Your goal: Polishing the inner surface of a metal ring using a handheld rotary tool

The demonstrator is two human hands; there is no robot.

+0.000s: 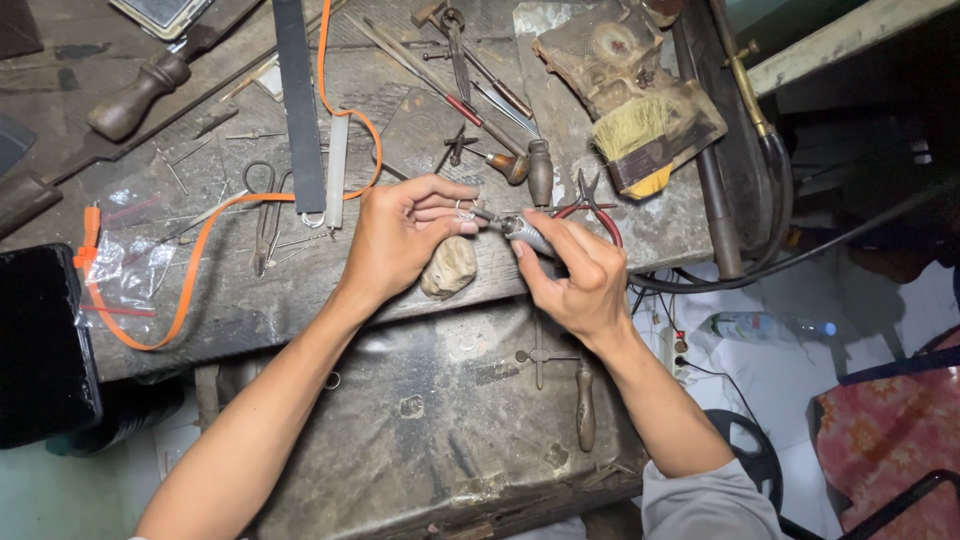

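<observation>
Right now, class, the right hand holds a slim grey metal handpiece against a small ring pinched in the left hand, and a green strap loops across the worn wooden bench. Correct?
Not quite: the head view shows the strap is orange, not green. The right hand does hold the slim grey metal handpiece to the small ring in the left hand, over the worn wooden bench.

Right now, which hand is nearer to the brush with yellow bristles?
The right hand. It works just below and left of the brush, holding a small metal tool. The left hand is farther left, beside the same tool's tip.
</observation>
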